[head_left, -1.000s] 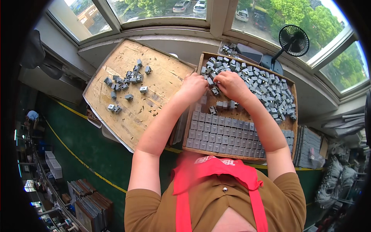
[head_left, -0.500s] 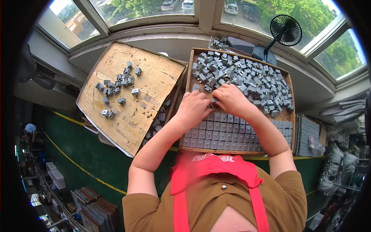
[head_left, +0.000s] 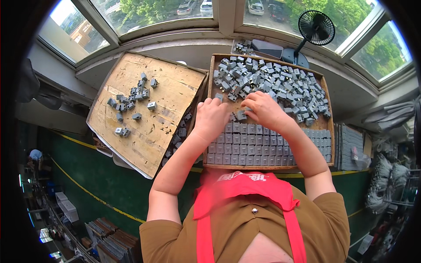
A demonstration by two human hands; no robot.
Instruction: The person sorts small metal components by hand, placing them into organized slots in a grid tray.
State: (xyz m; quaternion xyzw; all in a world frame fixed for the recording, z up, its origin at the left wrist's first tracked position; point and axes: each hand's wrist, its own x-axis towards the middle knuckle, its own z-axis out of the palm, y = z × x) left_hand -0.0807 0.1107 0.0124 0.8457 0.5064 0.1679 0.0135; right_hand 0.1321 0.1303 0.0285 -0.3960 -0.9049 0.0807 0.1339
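Note:
Both hands work over a shallow wooden tray point(head_left: 332, 144). My left hand point(head_left: 209, 117) is curled palm down at the tray's left side; its fingertips are close to one grey plastic block point(head_left: 218, 96), and whatever lies under them is hidden. My right hand point(head_left: 266, 110) has thumb and fingertips closed at the side of a small grey block point(head_left: 241, 115). Another grey block point(head_left: 233, 117) stands between the hands. Several neat rows of grey blocks point(head_left: 245, 149) fill the near part of the tray. Beyond the hands lies a loose heap of similar blocks point(head_left: 285, 83).
On the left a worn wooden board point(head_left: 162, 92) carries a few scattered grey blocks point(head_left: 138, 94). More blocks point(head_left: 177, 138) show below its right edge. A black fan point(head_left: 315, 28) and a clear container point(head_left: 266, 49) stand behind the tray. Stacked grey strips point(head_left: 350, 147) are at its right.
My left hand has drawn back leftward from the right hand, and two blocks now show between them. My right hand has eased slightly outward. The whole view has shifted a little.

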